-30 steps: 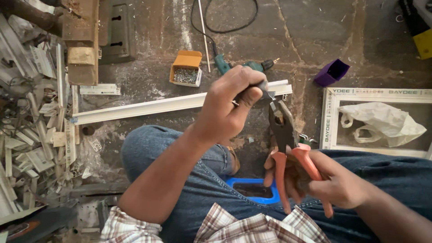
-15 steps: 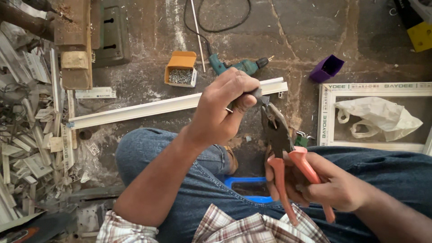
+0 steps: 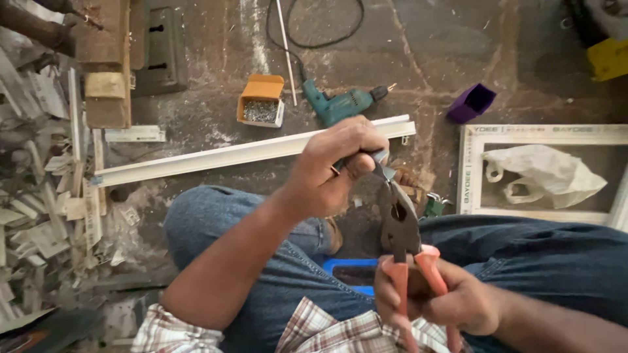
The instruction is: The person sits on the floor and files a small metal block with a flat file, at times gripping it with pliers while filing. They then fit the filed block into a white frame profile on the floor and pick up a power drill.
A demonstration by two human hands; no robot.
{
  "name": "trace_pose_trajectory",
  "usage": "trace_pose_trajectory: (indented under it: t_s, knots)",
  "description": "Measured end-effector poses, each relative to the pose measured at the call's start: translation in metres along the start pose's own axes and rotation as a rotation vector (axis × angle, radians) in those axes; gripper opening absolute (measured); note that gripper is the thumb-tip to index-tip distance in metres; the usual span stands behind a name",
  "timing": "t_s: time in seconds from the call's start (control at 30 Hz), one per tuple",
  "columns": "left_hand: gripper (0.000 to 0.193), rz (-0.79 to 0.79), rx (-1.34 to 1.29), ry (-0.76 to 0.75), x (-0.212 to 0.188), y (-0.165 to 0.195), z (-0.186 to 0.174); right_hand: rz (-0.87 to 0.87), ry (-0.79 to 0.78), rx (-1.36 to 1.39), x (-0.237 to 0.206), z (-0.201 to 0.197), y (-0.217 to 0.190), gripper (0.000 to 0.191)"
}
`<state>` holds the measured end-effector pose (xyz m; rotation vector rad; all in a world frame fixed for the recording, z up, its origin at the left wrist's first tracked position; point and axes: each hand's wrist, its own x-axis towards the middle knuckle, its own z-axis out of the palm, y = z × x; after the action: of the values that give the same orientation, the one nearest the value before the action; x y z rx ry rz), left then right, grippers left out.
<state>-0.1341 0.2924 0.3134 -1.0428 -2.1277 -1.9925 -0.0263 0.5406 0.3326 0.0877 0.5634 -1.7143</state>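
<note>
I see a long white plastic channel [image 3: 252, 151] lying on gritty stone. Above my lap, my left hand [image 3: 333, 170] pinches a small metal piece [image 3: 378, 159] at the plier tips; my right hand [image 3: 451, 301] clasps the pliers [image 3: 400, 229] by their orange rubber handles.

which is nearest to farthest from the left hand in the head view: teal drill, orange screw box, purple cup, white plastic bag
From the left hand:
1. Teal drill, on the floor just above it.
2. Orange screw box, up and to the left.
3. Purple cup, up and to the right.
4. White plastic bag, far right, inside the white frame.
</note>
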Motion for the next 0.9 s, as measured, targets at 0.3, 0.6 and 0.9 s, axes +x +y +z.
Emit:
trace_pose_trajectory:
  t_s: [0.3,0.6,0.9]
  knots:
    - [0.038,-0.352,-0.993,0.006,-0.019,0.005,0.057,-0.164,-0.215,0.092,-0.007,-0.018,0.029,0.032]
    - [0.035,-0.564,-0.654,0.296,-0.001,-0.029,0.052,-0.193,-0.128,0.050,-0.003,-0.022,-0.004,0.055]
    - [0.023,-0.487,-0.292,0.283,0.007,-0.005,0.016,-0.167,0.258,-0.265,0.006,-0.003,-0.020,0.067]
